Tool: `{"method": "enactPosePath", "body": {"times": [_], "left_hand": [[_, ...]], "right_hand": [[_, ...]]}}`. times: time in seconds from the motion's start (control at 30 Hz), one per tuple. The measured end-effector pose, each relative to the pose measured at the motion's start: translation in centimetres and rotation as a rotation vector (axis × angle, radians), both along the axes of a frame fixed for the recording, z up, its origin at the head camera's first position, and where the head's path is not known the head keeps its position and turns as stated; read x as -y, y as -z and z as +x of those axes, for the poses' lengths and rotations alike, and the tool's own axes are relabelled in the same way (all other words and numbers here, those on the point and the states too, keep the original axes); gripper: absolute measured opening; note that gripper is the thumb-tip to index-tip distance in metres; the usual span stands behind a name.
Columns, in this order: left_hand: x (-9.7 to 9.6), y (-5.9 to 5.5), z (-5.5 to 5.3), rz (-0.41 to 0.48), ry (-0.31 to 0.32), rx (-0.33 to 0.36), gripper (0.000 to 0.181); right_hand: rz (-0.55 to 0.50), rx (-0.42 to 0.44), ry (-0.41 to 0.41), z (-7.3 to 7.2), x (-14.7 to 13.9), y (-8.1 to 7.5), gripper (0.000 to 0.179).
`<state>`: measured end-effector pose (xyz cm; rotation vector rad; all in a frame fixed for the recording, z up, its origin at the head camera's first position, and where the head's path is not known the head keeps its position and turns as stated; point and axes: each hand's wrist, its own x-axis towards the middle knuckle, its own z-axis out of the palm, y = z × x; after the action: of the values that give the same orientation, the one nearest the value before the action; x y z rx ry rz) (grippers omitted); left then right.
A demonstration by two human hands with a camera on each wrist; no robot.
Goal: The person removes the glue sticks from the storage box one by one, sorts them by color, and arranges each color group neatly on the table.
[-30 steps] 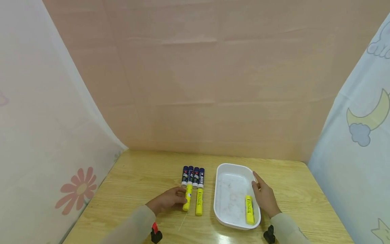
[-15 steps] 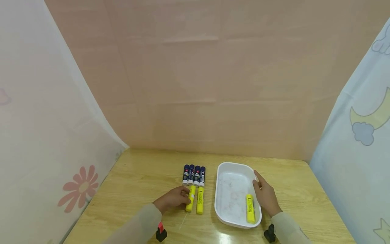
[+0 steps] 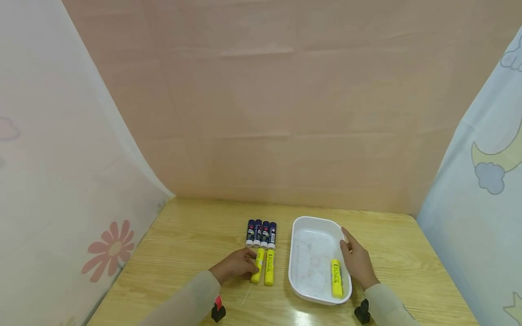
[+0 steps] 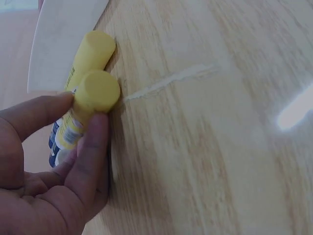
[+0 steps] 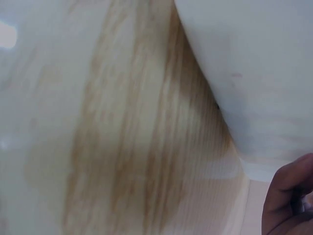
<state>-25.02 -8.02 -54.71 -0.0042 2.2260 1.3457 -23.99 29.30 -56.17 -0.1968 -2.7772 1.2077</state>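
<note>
My left hand (image 3: 238,264) pinches a yellow glue stick (image 3: 258,267) between thumb and fingers, low over the table. Seen from the left wrist, its round yellow end (image 4: 100,90) faces the camera. Just right of it lies a second yellow glue stick (image 3: 269,268). Above both, several dark blue glue sticks (image 3: 258,233) with white ends lie side by side in a row. My right hand (image 3: 359,264) holds the right wall of a white tray (image 3: 310,296), thumb at the rim. Inside the tray, along its right side, is a third yellow glue stick (image 3: 336,278).
The wooden table (image 3: 195,235) carries everything. A pale scratch-like mark (image 4: 171,83) runs across its surface near the left hand. A plain tan cloth (image 3: 261,113) hangs behind, and printed white cloths (image 3: 61,158) stand at both sides.
My left hand has moved the pinched glue stick rightward and down toward the near side, from overlapping the blue row to beside the other yellow stick. The right hand keeps its place at the tray.
</note>
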Motion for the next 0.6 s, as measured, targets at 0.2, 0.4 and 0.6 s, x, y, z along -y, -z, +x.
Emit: {"method": "enactPosePath", "body": {"times": [0.2,0.4,0.6], "left_hand": [[0.3,0.6,-0.2,0.036,0.0,0.001,0.045],[0.6,1.0,-0.3,0.041,0.005,-0.002,0.042],[0.9,1.4,-0.5,0.057,-0.006,0.011,0.04]], "right_hand": [[0.003,-0.002,0.007,-0.1,0.0,0.1,0.054],[0.003,-0.002,0.004,-0.1,0.0,0.0,0.054],[0.007,0.0,0.01,0.0,0.1,0.0,0.054]]}}
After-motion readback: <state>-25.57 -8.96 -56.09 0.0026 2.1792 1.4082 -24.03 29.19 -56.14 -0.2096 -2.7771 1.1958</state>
